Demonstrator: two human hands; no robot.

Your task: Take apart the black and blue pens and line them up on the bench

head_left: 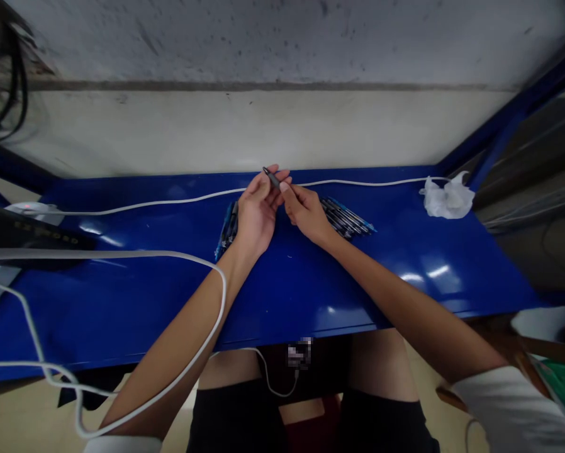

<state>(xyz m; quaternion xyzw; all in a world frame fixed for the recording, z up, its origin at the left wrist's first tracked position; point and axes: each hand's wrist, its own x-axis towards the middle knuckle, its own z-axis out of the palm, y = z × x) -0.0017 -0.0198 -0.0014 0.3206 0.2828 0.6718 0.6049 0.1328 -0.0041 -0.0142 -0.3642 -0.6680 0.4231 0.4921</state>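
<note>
Both hands meet above the back middle of the blue shelf [306, 277], around a dark pen [272, 178] whose tip points up and to the left. My left hand [258, 211] is turned palm up, its thumb and fingers closed on the pen's front part. Pinched between the thumb and forefinger of my right hand [307, 211] is the pen's other end, mostly hidden there. A bundle of pens [229, 228] with blue parts lies beside my left wrist, partly covered by it. Several more pens [346, 217], black and blue, lie side by side just right of my right hand.
A white cable [169, 202] runs along the shelf's back, behind my hands. Crumpled white plastic [448, 197] sits at the right end. On the left stand a black device [37, 236] and a white one [34, 211]. Another white cable [224, 283] loops over my left forearm.
</note>
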